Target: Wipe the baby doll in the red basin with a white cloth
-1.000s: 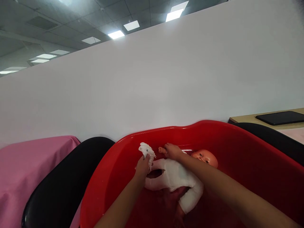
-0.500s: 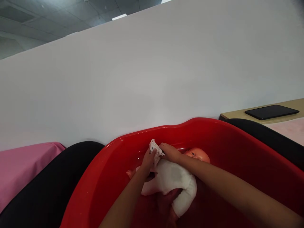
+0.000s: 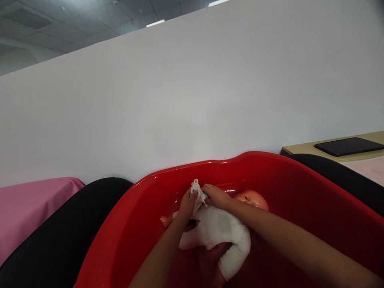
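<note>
A baby doll (image 3: pixel 217 230) in a white bodysuit lies on its back in a red plastic tub (image 3: pixel 192 170), its bald head (image 3: pixel 253 200) at the right. My left hand (image 3: pixel 188 205) grips a crumpled white cloth (image 3: pixel 197 195) above the doll's chest. From the right, my right hand (image 3: pixel 216 197) presses its fingers onto the same cloth. Both hands are close together, touching the doll's upper body. A bare doll extremity (image 3: pixel 165 221) shows left of my left hand. My forearms hide part of the doll.
Black curved padding (image 3: pixel 57 236) borders the tub at left, and more (image 3: pixel 333 172) at right. A pink-covered surface (image 3: pixel 33 208) sits at left. A black tablet (image 3: pixel 349 146) lies on a wooden shelf (image 3: pixel 297 150). A white wall (image 3: pixel 192 92) rises behind.
My left hand has moved right with the cloth, up to my right hand. The view has tilted down, and the tub sits further left than a second ago.
</note>
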{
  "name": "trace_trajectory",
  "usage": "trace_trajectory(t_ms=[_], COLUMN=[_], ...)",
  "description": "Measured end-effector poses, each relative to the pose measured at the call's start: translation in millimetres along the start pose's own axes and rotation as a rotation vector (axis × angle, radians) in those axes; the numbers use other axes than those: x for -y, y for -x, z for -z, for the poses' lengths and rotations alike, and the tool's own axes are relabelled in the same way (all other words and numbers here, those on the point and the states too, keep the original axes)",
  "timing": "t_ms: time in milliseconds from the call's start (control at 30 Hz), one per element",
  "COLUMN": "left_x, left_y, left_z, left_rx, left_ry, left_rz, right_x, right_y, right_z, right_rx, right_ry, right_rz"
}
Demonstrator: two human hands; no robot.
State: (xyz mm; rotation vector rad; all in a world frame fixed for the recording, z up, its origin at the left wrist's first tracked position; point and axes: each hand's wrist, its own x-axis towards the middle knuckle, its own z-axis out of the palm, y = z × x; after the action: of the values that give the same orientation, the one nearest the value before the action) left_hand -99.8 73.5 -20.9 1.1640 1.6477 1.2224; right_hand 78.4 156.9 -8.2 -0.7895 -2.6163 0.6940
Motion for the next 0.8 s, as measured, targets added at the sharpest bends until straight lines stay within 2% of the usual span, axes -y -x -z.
trace_trajectory(t_ms=[167, 300, 467, 600, 800], left_x=[12.0, 16.0, 12.4, 6.3, 0.8], left_y=[-4.0, -5.6, 0.4, 6.4, 5.8], left_z=[-4.9, 2.2, 7.2, 3.9, 7.6], left_rx=[0.037, 0.010, 0.009, 0.020, -0.012], left_ry=[0.062, 0.067, 0.162, 0.250, 0.260], left_rz=[0.019, 0.038, 0.075, 0.076, 0.049], right_x=[3.2, 2.3, 11.8, 21.2, 17.1], right_y=[3.0, 2.8, 1.7, 0.3, -3.9], right_z=[0.1, -1.9, 0.6, 4.7, -1.1], right_rx=[0.059, 0.036, 0.025, 0.103, 0.082], right_ry=[0.000, -0.016, -0.027, -0.025, -0.001], right_rz=[-0.008, -0.012, -0.030, -0.042, -0.018])
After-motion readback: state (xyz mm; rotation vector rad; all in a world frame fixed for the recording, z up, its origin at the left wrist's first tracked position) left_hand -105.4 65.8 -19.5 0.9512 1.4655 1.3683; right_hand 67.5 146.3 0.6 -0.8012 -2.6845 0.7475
